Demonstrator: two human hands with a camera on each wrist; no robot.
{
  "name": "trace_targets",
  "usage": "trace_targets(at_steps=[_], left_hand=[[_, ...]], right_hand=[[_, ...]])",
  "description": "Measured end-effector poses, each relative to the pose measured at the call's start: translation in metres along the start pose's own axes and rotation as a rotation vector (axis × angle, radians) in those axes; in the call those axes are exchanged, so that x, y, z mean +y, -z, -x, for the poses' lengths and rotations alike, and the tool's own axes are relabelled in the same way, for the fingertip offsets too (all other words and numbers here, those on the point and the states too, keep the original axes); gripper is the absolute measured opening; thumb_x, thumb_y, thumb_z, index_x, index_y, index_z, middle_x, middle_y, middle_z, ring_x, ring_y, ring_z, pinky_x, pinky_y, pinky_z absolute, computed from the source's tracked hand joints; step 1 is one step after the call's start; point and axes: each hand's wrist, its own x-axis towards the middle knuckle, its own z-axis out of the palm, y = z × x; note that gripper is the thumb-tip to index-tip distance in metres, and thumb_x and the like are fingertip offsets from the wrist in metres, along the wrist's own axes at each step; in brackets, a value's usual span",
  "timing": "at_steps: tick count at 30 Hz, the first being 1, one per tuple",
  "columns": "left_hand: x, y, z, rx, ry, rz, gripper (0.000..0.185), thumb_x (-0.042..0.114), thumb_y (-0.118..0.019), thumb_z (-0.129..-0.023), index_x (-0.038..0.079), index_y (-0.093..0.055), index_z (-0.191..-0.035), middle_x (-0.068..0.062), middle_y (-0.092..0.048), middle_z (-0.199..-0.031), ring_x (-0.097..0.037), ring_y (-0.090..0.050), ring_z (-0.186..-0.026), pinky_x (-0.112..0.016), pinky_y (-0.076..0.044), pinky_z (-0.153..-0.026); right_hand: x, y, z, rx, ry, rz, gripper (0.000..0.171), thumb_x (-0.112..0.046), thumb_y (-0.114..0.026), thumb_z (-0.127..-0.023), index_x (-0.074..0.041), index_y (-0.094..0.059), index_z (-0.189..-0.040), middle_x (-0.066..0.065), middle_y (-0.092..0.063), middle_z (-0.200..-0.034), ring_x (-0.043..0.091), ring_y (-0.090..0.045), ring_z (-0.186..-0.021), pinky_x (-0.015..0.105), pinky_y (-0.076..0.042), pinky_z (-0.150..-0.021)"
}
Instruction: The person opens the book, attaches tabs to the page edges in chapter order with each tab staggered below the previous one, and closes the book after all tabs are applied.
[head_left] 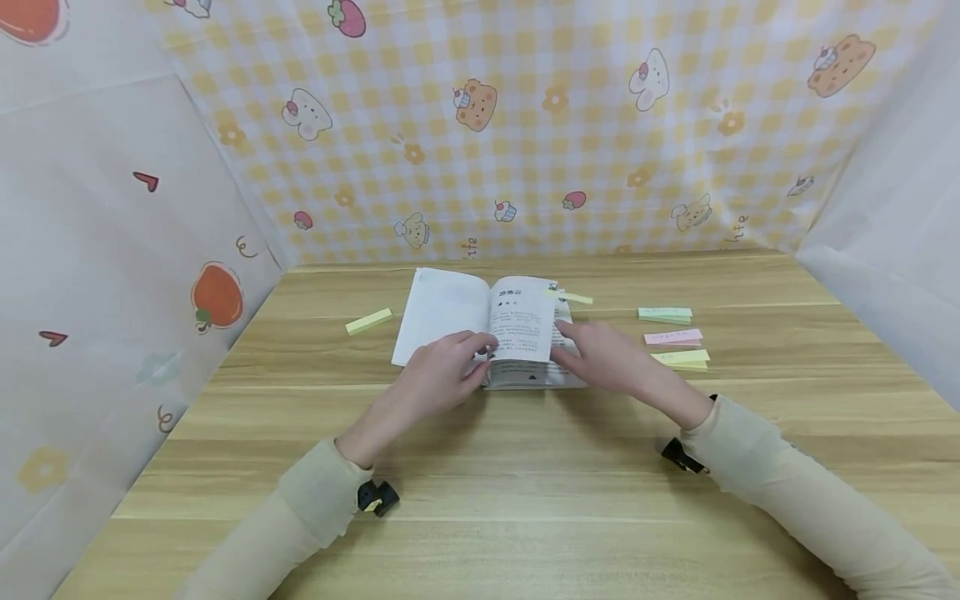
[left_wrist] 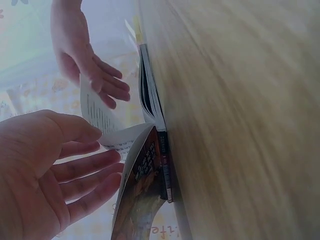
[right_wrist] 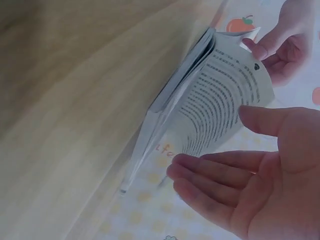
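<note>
An open book (head_left: 450,304) lies on the table, with printed text on a raised right-hand page (head_left: 521,321) and an almost blank left page. My left hand (head_left: 442,371) is at the lower middle by the spine; in the left wrist view its thumb reaches the page and its fingers lie fairly straight against the left-hand leaves. At the right edge is my right hand (head_left: 603,354). Its thumb touches the lifted page in the right wrist view, with the straight fingers (right_wrist: 215,172) held apart from the thumb. A yellow sticky tab (head_left: 576,297) projects from the book's upper right.
On the wooden table (head_left: 487,533), green (head_left: 665,314), pink (head_left: 672,337) and yellow sticky strips (head_left: 682,358) lie right of the book. Another yellow strip (head_left: 369,322) is at its left. A patterned cloth (head_left: 525,167) hangs behind the table.
</note>
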Motion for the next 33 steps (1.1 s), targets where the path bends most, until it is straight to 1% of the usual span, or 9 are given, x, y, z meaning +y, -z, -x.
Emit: trace_targets(at_steps=[3, 4, 8, 11, 17, 21, 27, 30, 33], left_hand=[[0.0, 0.0, 0.0, 0.001, 0.002, 0.002, 0.023, 0.013, -0.07, -0.093, 0.009, -0.07, -0.116, -0.006, -0.073, -0.106, -0.017, -0.066, -0.082, -0.036, -0.055, -0.063], [0.0, 0.0, 0.0, 0.001, 0.004, 0.002, 0.024, 0.013, -0.07, -0.093, 0.009, -0.07, -0.117, -0.006, -0.073, -0.106, -0.017, -0.066, -0.082, -0.036, -0.056, -0.063], [0.001, 0.0, 0.0, -0.01, 0.018, 0.009, 0.026, 0.013, -0.07, -0.094, 0.009, -0.069, -0.119, -0.007, -0.072, -0.109, -0.016, -0.066, -0.083, -0.035, -0.055, -0.064], [0.001, 0.0, 0.0, -0.02, 0.025, 0.016, 0.028, 0.014, -0.07, -0.094, 0.009, -0.068, -0.122, -0.008, -0.072, -0.109, -0.016, -0.066, -0.083, -0.034, -0.056, -0.064], [0.0, 0.0, 0.0, -0.018, 0.017, 0.024, 0.035, 0.014, -0.072, -0.094, 0.009, -0.063, -0.128, -0.007, -0.072, -0.105, -0.017, -0.068, -0.084, -0.033, -0.055, -0.061], [-0.001, 0.001, 0.0, -0.007, 0.011, 0.032, 0.043, 0.013, -0.072, -0.093, 0.009, -0.058, -0.133, -0.006, -0.072, -0.102, -0.017, -0.066, -0.077, -0.032, -0.052, -0.056], [-0.001, 0.001, 0.0, -0.007, 0.017, 0.039, 0.053, 0.012, -0.071, -0.093, 0.009, -0.051, -0.142, -0.005, -0.073, -0.1, -0.014, -0.062, -0.069, -0.036, -0.053, -0.057], [-0.001, 0.001, -0.001, -0.015, 0.027, 0.037, 0.058, 0.013, -0.07, -0.094, 0.008, -0.046, -0.146, -0.005, -0.072, -0.102, -0.015, -0.063, -0.071, -0.037, -0.054, -0.059], [-0.001, 0.002, -0.001, -0.018, 0.04, 0.041, 0.061, 0.014, -0.069, -0.095, 0.006, -0.041, -0.149, -0.006, -0.071, -0.105, -0.017, -0.067, -0.08, -0.038, -0.056, -0.064]], right_hand=[[-0.003, 0.001, -0.002, 0.028, -0.013, -0.01, 0.035, -0.025, -0.056, -0.103, -0.003, -0.064, -0.129, 0.014, -0.071, -0.098, 0.017, -0.053, -0.061, 0.034, -0.045, -0.059], [-0.005, 0.001, -0.002, 0.035, -0.016, -0.01, 0.034, -0.025, -0.056, -0.103, -0.003, -0.065, -0.128, 0.014, -0.072, -0.102, 0.019, -0.055, -0.064, 0.035, -0.046, -0.061], [-0.01, 0.002, -0.003, 0.062, -0.012, -0.044, 0.039, -0.027, -0.057, -0.103, -0.005, -0.061, -0.136, 0.017, -0.07, -0.12, 0.029, -0.07, -0.096, 0.045, -0.056, -0.079], [-0.013, 0.002, -0.004, 0.085, 0.01, -0.101, 0.046, -0.028, -0.058, -0.104, -0.007, -0.055, -0.144, 0.017, -0.067, -0.127, 0.035, -0.065, -0.116, 0.052, -0.054, -0.092], [-0.02, 0.0, -0.008, 0.134, 0.066, -0.153, 0.052, -0.032, -0.059, -0.103, -0.008, -0.048, -0.148, 0.016, -0.065, -0.131, 0.034, -0.063, -0.119, 0.053, -0.052, -0.095], [-0.027, 0.0, -0.012, 0.164, 0.102, -0.178, 0.057, -0.032, -0.06, -0.103, -0.009, -0.043, -0.152, 0.015, -0.064, -0.133, 0.033, -0.064, -0.119, 0.054, -0.052, -0.095], [-0.038, -0.004, -0.02, 0.208, 0.133, -0.158, 0.054, -0.031, -0.061, -0.102, -0.007, -0.046, -0.148, 0.014, -0.068, -0.127, 0.032, -0.066, -0.114, 0.053, -0.053, -0.094], [-0.043, -0.005, -0.023, 0.209, 0.136, -0.156, 0.054, -0.029, -0.063, -0.101, -0.004, -0.047, -0.146, 0.017, -0.068, -0.125, 0.033, -0.066, -0.114, 0.052, -0.052, -0.094], [-0.045, -0.009, -0.025, 0.206, 0.152, -0.163, 0.053, -0.025, -0.064, -0.101, 0.0, -0.047, -0.145, 0.021, -0.069, -0.122, 0.034, -0.067, -0.113, 0.052, -0.052, -0.096]])
